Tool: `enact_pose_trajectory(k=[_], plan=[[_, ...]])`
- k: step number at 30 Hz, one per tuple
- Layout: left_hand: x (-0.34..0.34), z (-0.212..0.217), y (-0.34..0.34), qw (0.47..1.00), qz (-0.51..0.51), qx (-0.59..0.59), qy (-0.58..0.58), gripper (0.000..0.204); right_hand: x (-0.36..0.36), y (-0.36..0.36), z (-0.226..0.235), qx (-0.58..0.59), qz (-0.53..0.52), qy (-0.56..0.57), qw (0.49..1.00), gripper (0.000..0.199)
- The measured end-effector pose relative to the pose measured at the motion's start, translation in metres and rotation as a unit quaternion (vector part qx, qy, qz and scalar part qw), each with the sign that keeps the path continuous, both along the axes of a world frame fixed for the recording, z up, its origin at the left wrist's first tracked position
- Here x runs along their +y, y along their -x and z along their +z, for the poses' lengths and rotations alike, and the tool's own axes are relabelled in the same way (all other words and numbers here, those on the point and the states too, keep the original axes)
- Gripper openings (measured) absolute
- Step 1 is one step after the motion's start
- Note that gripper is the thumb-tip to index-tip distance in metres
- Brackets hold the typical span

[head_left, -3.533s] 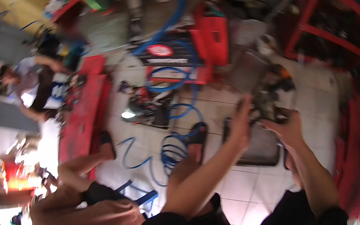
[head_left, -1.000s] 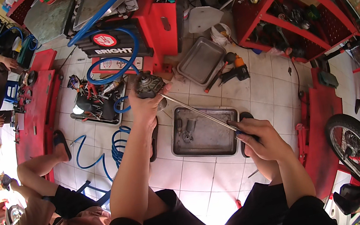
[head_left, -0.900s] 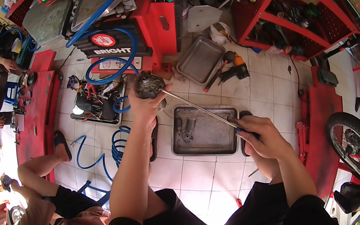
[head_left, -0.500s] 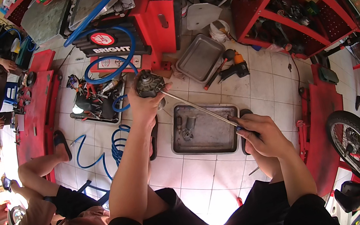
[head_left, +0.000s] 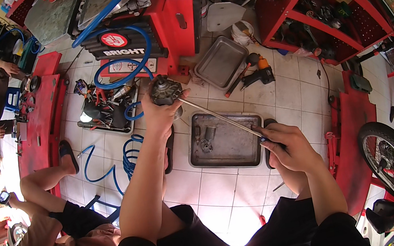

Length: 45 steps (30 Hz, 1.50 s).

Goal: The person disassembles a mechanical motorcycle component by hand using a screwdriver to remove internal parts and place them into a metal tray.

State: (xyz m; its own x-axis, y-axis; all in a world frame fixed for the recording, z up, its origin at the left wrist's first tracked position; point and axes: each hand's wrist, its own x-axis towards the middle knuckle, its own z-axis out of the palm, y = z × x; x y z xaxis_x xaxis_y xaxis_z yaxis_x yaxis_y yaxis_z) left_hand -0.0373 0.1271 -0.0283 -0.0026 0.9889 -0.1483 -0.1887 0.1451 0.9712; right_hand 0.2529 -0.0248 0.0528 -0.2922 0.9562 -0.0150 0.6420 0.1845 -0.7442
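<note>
Grey metal part [head_left: 165, 92] is sitting in the left hand's [head_left: 155, 115] grasp, held up to the left of the tray [head_left: 240, 142]. The right hand [head_left: 288, 149] is gripping a long metal tool [head_left: 220, 117], its tip seemingly meeting the part. I'm thinking a slip could be jabbing the left thumb [head_left: 173, 107]; a weak hold could be dropping the part onto the tiles [head_left: 235, 190].

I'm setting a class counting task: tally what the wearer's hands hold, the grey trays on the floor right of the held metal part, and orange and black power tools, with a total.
Metal part in left hand: 1
Long-shafted tool in right hand: 1
Near grey tray, far grey tray: 2
Orange and black power tool: 1
Total: 5
</note>
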Motion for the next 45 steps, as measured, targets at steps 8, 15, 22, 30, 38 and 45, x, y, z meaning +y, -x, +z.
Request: enact_pose_trajectory(k=[8, 15, 22, 30, 38, 45], plan=[[0.0, -0.002, -0.001, 0.999, -0.003, 0.035, -0.019, 0.068, 0.0, 0.0, -0.001, 0.005, -0.004, -0.032, 0.999, 0.036], [0.0, -0.002, -0.001, 0.999, 0.001, 0.031, -0.013, 0.071, -0.001, -0.001, -0.001, -0.003, -0.009, -0.037, 0.999, 0.035], [0.002, -0.007, 0.003, 0.993, -0.015, 0.096, -0.059, 0.074, 0.002, -0.005, -0.004, 0.021, 0.005, -0.002, 1.0, 0.035], [-0.001, -0.012, 0.011, 0.964, -0.083, 0.221, -0.123, 0.07, -0.003, -0.015, -0.002, 0.171, -0.062, 0.249, 0.951, 0.026], [0.001, -0.01, 0.012, 0.955, -0.052, 0.259, -0.139, 0.065, -0.009, 0.011, -0.011, -0.13, -0.013, -0.16, 0.978, 0.039], [0.001, -0.007, 0.018, 0.974, -0.096, 0.19, -0.08, 0.067, -0.002, -0.003, 0.021, -0.034, -0.03, -0.146, 0.988, 0.044]])
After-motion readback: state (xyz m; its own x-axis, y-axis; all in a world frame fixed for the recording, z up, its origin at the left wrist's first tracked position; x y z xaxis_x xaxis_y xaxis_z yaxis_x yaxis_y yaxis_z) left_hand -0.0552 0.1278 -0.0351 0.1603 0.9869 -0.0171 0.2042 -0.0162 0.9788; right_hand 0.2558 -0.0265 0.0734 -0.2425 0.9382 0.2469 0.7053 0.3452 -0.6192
